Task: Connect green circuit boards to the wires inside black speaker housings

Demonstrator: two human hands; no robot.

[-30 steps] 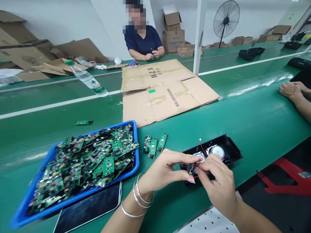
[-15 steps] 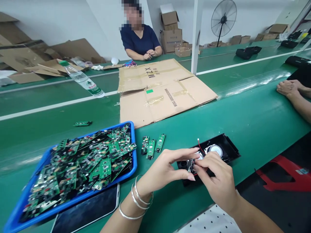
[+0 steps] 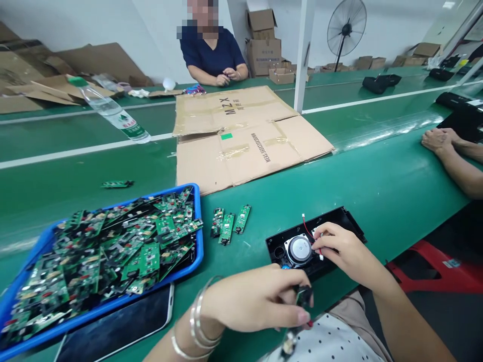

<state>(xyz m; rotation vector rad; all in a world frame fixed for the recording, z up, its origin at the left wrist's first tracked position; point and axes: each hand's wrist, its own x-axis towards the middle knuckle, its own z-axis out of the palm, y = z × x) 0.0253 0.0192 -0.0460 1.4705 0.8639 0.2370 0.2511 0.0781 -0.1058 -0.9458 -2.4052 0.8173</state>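
Note:
A black speaker housing (image 3: 281, 242) with a round silver speaker (image 3: 299, 248) lies on the green belt in front of me. My right hand (image 3: 341, 247) rests on the housing, its fingers closed on a red wire (image 3: 308, 233) with a white plug. My left hand (image 3: 256, 297) is near the belt's front edge, closed around a small dark part (image 3: 304, 297); the hand is blurred. Three small green circuit boards (image 3: 227, 225) lie left of the housing.
A blue tray (image 3: 198, 236) heaped with green boards sits at left, a dark phone (image 3: 121, 324) below it. Flattened cardboard (image 3: 245, 133), a lying water bottle (image 3: 113, 111) and a stray board (image 3: 116, 184) are farther back. One person sits opposite; another person's hands (image 3: 439, 140) rest at right.
My left hand has pulled back from the housing toward me with the small dark part. My right hand stayed on the housing and now pinches the red wire. The silver speaker is uncovered.

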